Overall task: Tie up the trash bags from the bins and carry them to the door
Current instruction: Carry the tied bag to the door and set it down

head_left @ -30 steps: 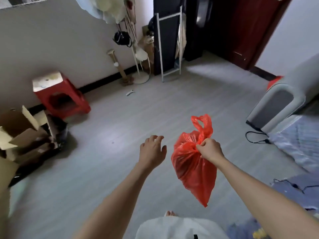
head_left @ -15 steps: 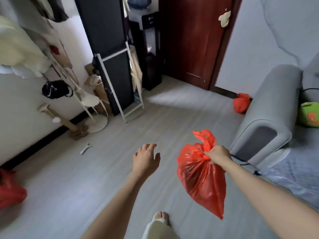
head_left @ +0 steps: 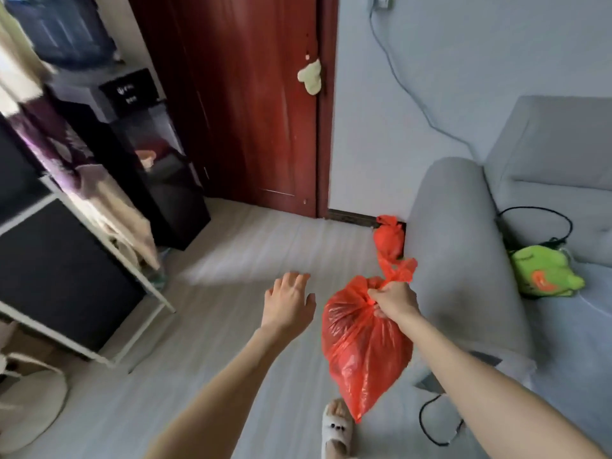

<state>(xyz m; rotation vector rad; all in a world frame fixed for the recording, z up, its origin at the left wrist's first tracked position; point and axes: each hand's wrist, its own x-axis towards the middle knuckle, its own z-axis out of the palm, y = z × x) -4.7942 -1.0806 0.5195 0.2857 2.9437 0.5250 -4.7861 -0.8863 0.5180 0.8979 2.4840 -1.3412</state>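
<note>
Right hand [head_left: 394, 301] clamped in a fist around the twisted neck of the red trash bag [head_left: 361, 346], knotted ears sprouting just above the knuckles, body of the bag dangling free in the air below. Left hand [head_left: 288, 301] out in front with fingers spread and relaxed, gripping nothing, a short gap away from the bag. Straight ahead, the dark red door [head_left: 245, 104], shut, with a pale soft thing [head_left: 310, 79] hanging near its edge. Second red bag [head_left: 389, 238] already parked on the floor to the right of the door, tucked against the skirting and the grey sofa arm [head_left: 457, 246]. Thin film, by the look of it: crinkled, glossy, hanging in a long teardrop and narrowing to a point at the bottom. Probably light, judging from the easy one-handed carry with a nearly straight arm, contents settled low and not bulging much. Soft all over, no stiffness to push against, so no use grabbing the belly; likely to stretch or tear there. Best hold right where it is now, on the gathered neck under the knot, where the plastic is bunched thick and cannot slide through. Slippery skin, so a full wrap of the fingers rather than a fingertip pinch. Slippered foot [head_left: 336, 429] directly under the bag's tip, black cable [head_left: 433, 422] looping on the floor to the right of the door's line, worth stepping clear of. Drop spot presumably beside the second bag by the door.
</note>
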